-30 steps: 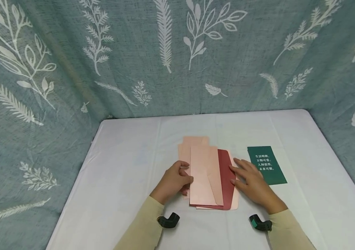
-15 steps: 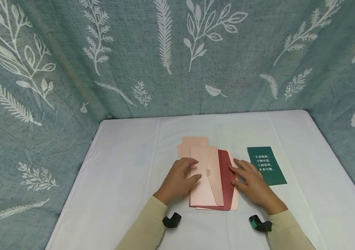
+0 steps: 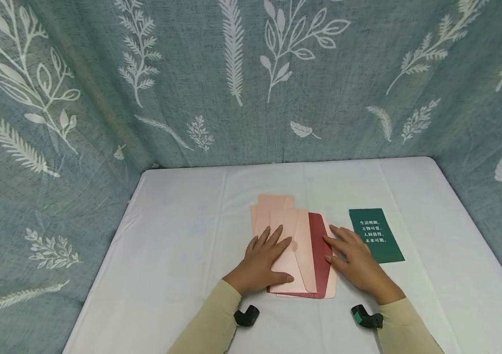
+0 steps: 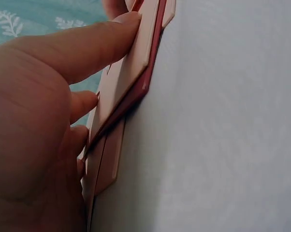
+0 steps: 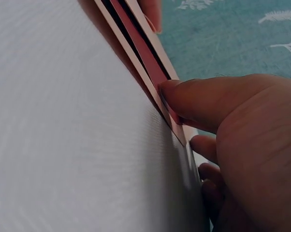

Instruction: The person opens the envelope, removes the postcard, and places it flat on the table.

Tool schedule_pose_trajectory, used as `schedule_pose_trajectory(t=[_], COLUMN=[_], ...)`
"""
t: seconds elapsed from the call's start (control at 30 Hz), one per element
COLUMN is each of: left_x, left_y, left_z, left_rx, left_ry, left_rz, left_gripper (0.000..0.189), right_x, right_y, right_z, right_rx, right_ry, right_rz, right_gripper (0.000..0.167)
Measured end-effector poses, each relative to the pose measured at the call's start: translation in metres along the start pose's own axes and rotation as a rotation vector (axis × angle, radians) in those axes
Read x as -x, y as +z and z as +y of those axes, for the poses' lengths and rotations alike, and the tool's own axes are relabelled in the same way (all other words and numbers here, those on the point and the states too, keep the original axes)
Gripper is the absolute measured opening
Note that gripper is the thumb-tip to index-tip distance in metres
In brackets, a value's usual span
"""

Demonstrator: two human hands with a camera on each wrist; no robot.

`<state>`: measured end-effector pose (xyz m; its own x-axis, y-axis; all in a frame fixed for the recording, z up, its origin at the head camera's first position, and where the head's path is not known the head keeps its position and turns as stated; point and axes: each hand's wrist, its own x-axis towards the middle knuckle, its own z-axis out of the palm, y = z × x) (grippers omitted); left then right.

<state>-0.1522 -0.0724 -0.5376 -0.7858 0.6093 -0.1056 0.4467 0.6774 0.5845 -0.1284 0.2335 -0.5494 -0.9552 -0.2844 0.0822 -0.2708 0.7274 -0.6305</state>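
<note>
In the head view, a pale pink envelope (image 3: 304, 265) lies on top of a small overlapping pile. Under it a red envelope (image 3: 320, 255) shows along its right side, with another pink envelope (image 3: 331, 280) beneath. My left hand (image 3: 262, 260) rests spread and palm down on the top pink envelope, its thumb (image 4: 102, 46) near the lower end. At the pile's right edge is my right hand (image 3: 357, 258), its fingers extended. In the right wrist view, the thumb (image 5: 194, 99) touches the red envelope's edge.
More pink envelopes (image 3: 276, 200) stick out behind the pile at the upper left. A dark green card (image 3: 385, 241) with white writing lies to the right, beyond the right hand. White cloth covers the table (image 3: 180, 221), and a leaf-patterned teal curtain (image 3: 251, 128) hangs behind.
My left hand has moved from the left edge of the pink envelope onto its face, its fingers spreading flat. The right hand has stayed at the pile's right edge.
</note>
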Motion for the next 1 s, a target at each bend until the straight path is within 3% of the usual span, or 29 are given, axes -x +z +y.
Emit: schedule_pose_trajectory(t=[0.2, 0.33, 0.47, 0.63, 0.77, 1.0], left_x=[0.001, 0.0, -0.001, -0.002, -0.001, 0.0], left_y=[-0.002, -0.002, -0.001, 0.0, 0.0, 0.0], left_z=[0.001, 0.001, 0.0, 0.001, 0.001, 0.001], left_rx=[-0.03, -0.045, -0.053, -0.066, -0.067, -0.077], left_ry=[0.015, 0.012, 0.003, 0.013, 0.008, 0.009], left_rz=[-0.017, -0.026, -0.03, -0.026, -0.035, -0.033], left_gripper=[0.093, 0.094, 0.095, 0.095, 0.095, 0.093], right_x=[-0.002, -0.006, -0.008, -0.006, -0.003, -0.002], right_y=[0.005, 0.012, 0.02, 0.031, 0.035, 0.037], right_z=[-0.01, -0.028, -0.04, -0.042, -0.039, -0.039], right_rx=[0.076, 0.188, 0.18, 0.059, 0.053, 0.073], right_ry=[0.005, -0.024, -0.078, -0.096, -0.092, -0.109], right_rz=[0.022, 0.095, 0.147, 0.023, -0.094, -0.11], right_gripper=[0.055, 0.058, 0.061, 0.075, 0.089, 0.094])
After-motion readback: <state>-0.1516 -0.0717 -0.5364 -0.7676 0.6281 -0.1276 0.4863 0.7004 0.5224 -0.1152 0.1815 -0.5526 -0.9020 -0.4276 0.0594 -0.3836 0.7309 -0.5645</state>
